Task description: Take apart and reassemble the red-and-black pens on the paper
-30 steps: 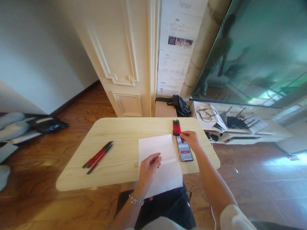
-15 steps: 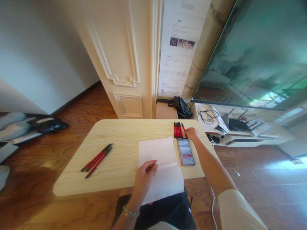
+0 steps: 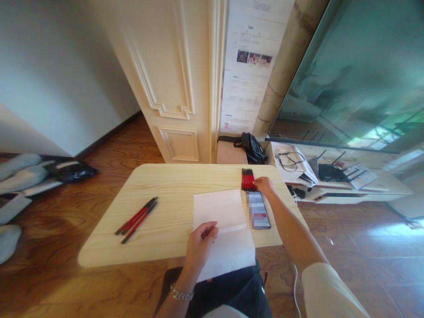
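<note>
Several red and black pens (image 3: 247, 179) lie side by side in a tight row near the table's far right edge. My right hand (image 3: 264, 184) is at the right side of this row, its fingertips closed on the endmost pen (image 3: 253, 176), which lies against the others. Over the white sheet of paper (image 3: 228, 229) hovers my left hand (image 3: 202, 238), loosely curled with a gap between thumb and fingers and nothing in it. Another 3 pens (image 3: 137, 220) of the same kind lie slanted on the left of the table. Just below the row sits a phone (image 3: 260, 210), its screen blurred.
The light wooden table (image 3: 172, 181) has rounded corners. Behind it are a black bag (image 3: 253, 148) on a box and a panelled door (image 3: 179, 88). To the right, a white cabinet (image 3: 357, 194) carries cables and a black router (image 3: 331, 173). A white cord (image 3: 296, 282) hangs beside the table.
My right hand has shifted the endmost pen left, from slightly apart and tilted to flush with the row. My left hand keeps its place, and the view has moved slightly.
</note>
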The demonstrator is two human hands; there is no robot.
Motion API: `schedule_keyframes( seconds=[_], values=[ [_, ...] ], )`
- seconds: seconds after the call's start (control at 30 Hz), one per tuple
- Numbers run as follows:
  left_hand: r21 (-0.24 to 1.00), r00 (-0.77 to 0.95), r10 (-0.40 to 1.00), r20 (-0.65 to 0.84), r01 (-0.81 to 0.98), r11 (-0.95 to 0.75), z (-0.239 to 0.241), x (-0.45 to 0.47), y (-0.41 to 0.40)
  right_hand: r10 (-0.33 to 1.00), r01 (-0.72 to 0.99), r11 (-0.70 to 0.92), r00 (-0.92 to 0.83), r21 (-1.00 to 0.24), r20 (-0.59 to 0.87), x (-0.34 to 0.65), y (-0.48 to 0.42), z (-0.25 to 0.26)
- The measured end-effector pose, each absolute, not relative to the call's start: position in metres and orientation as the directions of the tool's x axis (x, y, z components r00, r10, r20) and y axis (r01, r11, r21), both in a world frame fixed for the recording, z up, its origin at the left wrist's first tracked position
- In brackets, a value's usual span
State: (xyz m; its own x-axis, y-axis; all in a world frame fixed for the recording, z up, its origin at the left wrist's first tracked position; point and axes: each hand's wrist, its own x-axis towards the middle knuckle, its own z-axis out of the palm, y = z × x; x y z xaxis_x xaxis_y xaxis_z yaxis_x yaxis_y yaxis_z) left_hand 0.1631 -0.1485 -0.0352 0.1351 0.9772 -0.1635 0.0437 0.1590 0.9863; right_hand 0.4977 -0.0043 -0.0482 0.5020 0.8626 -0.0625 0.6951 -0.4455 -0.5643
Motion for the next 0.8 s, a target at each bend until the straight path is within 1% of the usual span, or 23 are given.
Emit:
schedule_keyframes(
  seconds=[0.13, 0.27, 0.37, 0.43, 0.5, 0.6, 0.67, 0.8],
  values=[
    [0.988, 0.106, 0.986, -0.129, 0.102, 0.119, -0.031, 0.161, -0.149, 0.857, 0.680, -0.450, 0.510, -0.578, -0.068, 0.495, -0.007, -0.040],
    [0.965, 0.060, 0.997, -0.049, 0.261, 0.031, -0.027, 0.143, -0.145, 0.859, 0.683, -0.424, 0.512, -0.594, -0.024, 0.486, -0.015, -0.025],
    [0.917, -0.009, 0.999, 0.034, 0.398, -0.027, -0.027, 0.114, -0.134, 0.880, 0.691, -0.353, 0.474, -0.631, 0.028, 0.460, -0.033, -0.019],
    [0.844, -0.050, 0.995, 0.087, 0.535, -0.047, -0.028, 0.088, -0.125, 0.910, 0.648, -0.203, 0.401, -0.734, 0.102, 0.432, -0.052, -0.019],
    [0.737, -0.109, 0.984, 0.140, 0.675, -0.030, -0.028, 0.059, -0.115, 0.940, 0.611, -0.123, 0.325, -0.782, 0.106, 0.399, -0.077, -0.021],
    [0.572, -0.181, 0.961, 0.211, 0.820, 0.029, -0.027, 0.017, -0.105, 0.973, 0.561, -0.069, 0.219, -0.825, 0.068, 0.353, -0.114, -0.023],
    [0.479, -0.228, 0.944, 0.237, 0.873, 0.090, -0.025, -0.004, -0.102, 0.983, 0.511, -0.048, 0.176, -0.858, 0.050, 0.331, -0.133, -0.025],
    [0.345, -0.302, 0.937, 0.175, 0.910, 0.229, -0.023, -0.026, -0.100, 0.986, 0.468, -0.065, 0.168, -0.881, 0.016, 0.311, -0.146, -0.028]
  ],
)
